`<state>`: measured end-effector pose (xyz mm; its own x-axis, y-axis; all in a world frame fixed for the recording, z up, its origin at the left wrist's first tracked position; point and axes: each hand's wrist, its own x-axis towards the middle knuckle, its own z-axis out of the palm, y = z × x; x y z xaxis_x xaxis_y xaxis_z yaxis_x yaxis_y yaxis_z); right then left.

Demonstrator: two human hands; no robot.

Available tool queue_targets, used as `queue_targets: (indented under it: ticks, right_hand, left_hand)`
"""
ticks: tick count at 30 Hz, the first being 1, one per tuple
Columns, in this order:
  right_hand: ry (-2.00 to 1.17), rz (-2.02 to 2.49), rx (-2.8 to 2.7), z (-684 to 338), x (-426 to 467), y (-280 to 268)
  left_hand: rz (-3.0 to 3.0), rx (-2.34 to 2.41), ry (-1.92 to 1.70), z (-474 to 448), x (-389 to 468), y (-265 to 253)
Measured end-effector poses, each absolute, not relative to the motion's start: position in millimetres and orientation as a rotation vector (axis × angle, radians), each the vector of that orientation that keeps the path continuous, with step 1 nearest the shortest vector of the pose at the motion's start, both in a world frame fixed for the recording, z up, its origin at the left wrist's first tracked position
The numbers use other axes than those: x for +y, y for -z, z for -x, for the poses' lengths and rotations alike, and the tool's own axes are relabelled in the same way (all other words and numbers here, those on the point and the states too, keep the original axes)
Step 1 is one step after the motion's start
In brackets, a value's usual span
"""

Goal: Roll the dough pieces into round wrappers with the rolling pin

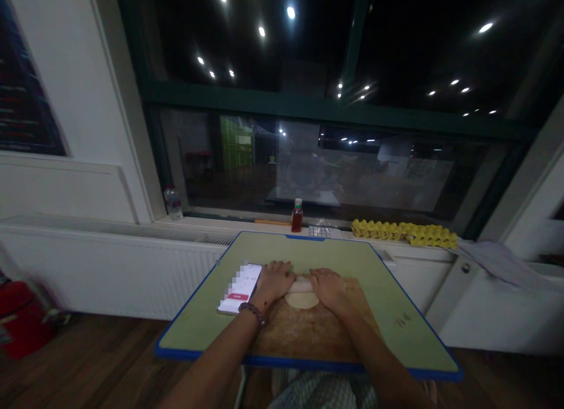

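Observation:
A pale rolling pin (pixel 302 286) lies across a flat round of dough (pixel 303 301) on a floured wooden board (pixel 308 335). Over the pin's left end is my left hand (pixel 274 281), a beaded bracelet at its wrist. My right hand (pixel 328 287) covers the other end, and both hands press down on the pin with their fingers curved over it. The pin's ends are hidden under the palms. Just left of my left hand, a phone (pixel 241 288) with a lit screen lies on the table.
The small green table (pixel 409 321) has a blue edge. Along the windowsill stand a red-brown bottle (pixel 296 216), yellow egg trays (pixel 403 233) and a clear plastic bottle (pixel 173 203). A radiator (pixel 118 280) runs behind at left; a red container (pixel 22 318) is on the floor.

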<state>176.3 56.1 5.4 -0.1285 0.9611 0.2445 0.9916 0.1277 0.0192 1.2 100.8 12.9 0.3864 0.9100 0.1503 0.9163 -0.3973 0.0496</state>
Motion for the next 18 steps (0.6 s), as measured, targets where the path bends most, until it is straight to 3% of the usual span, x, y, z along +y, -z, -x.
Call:
queue_targets:
  ticks: [6,11,18]
  right_hand:
    - [0.252,1.872,-2.198,-179,30,-1]
    - [0.150,1.757,-2.230,-190,24,15]
    - [0.208,1.984,-2.233,-177,66,6]
  left_hand:
    - [2.707,-1.634,0.160,5,81,-15]
    - [2.738,-1.513,0.304,9,65,-10]
    - [2.475,-1.747,0.366,-5,93,-12]
